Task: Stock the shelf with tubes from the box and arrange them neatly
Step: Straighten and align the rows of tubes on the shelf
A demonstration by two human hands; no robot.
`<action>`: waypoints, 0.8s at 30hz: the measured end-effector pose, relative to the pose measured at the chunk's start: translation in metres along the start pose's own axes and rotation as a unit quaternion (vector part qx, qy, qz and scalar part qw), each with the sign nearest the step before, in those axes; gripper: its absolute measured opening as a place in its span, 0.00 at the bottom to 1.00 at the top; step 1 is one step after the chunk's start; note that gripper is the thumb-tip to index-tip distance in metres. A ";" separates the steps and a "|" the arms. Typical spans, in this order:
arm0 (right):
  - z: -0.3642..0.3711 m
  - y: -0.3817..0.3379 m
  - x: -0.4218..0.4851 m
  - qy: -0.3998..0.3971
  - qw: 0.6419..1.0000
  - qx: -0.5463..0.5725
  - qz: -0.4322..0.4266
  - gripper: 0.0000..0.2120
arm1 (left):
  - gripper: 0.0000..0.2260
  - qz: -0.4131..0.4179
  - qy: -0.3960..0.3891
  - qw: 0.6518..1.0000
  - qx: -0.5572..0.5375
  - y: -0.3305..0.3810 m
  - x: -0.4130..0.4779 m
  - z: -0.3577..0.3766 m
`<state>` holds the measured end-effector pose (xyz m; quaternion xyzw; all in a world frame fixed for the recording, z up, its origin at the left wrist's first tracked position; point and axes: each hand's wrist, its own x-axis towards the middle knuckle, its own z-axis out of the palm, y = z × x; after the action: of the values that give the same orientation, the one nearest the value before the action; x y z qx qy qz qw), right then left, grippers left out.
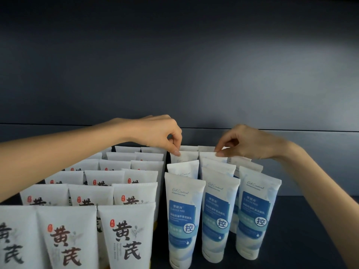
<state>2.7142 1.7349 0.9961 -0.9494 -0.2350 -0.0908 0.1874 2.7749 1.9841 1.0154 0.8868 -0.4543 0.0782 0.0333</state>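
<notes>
Tubes with blue labels stood in rows on the shelf; our left hand pinched one rear tube, our right hand the neighbouring tube. We feared a sideways tug might topple the crowded rows.

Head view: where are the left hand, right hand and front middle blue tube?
left hand (154, 133), head view, back of hand.
right hand (250, 142), head view, back of hand.
front middle blue tube (219, 212), head view, blue label.
</notes>
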 end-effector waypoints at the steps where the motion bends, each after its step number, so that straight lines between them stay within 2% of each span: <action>1: 0.000 0.000 0.000 0.000 1.000 0.001 -0.001 0.06 | 0.08 -0.002 -0.001 1.000 -0.001 0.000 0.000 0.000; 19: -0.008 0.002 -0.008 -0.013 0.996 0.078 0.029 0.04 | 0.08 -0.018 -0.008 0.999 -0.044 0.001 -0.001 0.000; 24: -0.028 0.018 -0.020 0.034 0.994 0.076 0.064 0.05 | 0.13 -0.021 -0.007 0.998 -0.060 0.005 0.000 -0.001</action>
<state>2.7030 1.7010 1.0106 -0.9418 -0.1737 -0.0923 0.2727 2.7709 1.9819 1.0163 0.8932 -0.4394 0.0442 0.0848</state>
